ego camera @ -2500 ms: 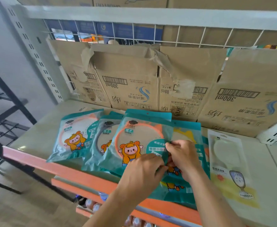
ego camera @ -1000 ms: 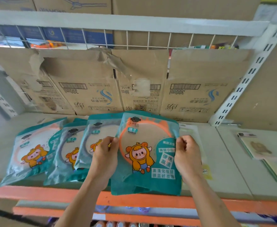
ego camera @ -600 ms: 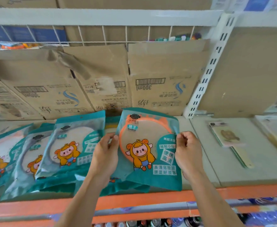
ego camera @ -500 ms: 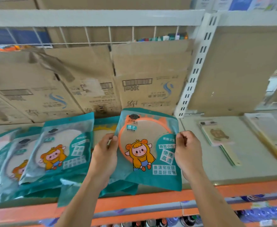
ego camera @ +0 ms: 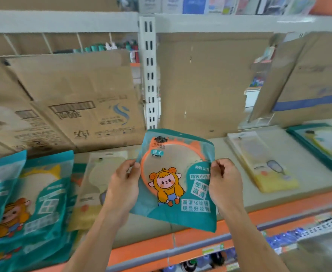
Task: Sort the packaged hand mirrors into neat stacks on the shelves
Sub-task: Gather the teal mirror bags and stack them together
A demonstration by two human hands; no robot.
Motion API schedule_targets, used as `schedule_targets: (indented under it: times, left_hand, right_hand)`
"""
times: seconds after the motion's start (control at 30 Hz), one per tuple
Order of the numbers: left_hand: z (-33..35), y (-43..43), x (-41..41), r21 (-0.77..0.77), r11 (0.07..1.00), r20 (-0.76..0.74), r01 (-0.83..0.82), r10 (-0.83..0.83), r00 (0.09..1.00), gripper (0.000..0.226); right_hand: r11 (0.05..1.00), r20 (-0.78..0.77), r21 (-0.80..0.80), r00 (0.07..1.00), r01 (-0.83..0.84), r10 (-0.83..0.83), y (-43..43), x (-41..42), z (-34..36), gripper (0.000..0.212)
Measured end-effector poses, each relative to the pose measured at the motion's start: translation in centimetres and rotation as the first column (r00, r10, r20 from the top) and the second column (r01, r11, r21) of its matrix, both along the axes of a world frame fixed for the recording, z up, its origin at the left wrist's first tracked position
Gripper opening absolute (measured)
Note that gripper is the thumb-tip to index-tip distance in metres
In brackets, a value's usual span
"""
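Orange mirror (ego camera: 176, 160) inside teal pouch (ego camera: 180, 220)

The centre packet (ego camera: 177, 183) is teal with white lettering, an orange ring behind its clear window, and a printed cartoon child in a yellow hood with orange horns. Left of it lie teal packets (ego camera: 43, 203) with orange cartoons and a pale yellow packet (ego camera: 94, 185). Right of it a clear packet (ego camera: 267, 165) fades to yellow, and beyond that is a teal-edged packet (ego camera: 322, 146). Behind it are brown cardboard (ego camera: 79, 99) with dark print and a blue swirl, and a white post (ego camera: 143, 79) with dark slots. Below it the shelf edge (ego camera: 141, 250) is orange.
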State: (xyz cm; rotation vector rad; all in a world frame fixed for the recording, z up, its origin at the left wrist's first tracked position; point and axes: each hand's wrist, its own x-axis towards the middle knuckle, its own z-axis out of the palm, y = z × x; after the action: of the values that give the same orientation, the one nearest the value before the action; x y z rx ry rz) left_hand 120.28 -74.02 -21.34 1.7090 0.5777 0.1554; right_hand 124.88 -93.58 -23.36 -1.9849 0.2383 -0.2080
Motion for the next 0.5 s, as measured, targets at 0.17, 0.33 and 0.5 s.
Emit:
schedule_targets:
  times: [0.17,0.33,0.5]
  left_hand:
    - [-0.4,-4.0,1.4,0.001,1.0,0.014,0.024,-0.025,1.0,0.02]
    - [-0.6,-6.9,2.0,0.012,0.998,-0.004,0.062,-0.062,0.998,0.02]
    - [-0.3,-9.2,2.9,0.032,0.993,0.02,0.11,-0.111,0.994,0.021]
  right_hand:
    - [0.999,0.02,-0.037,1.0,0.009,-0.008,-4.1,0.8,-0.4,0.021]
    - [0.999,0.005,0.015,0.999,0.033,-0.033,-7.1,0.8,-0.5,0.02]
    - [0.997,0.013,0.015,0.997,0.078,-0.078,-9.6,1.0,-0.7,0.019]
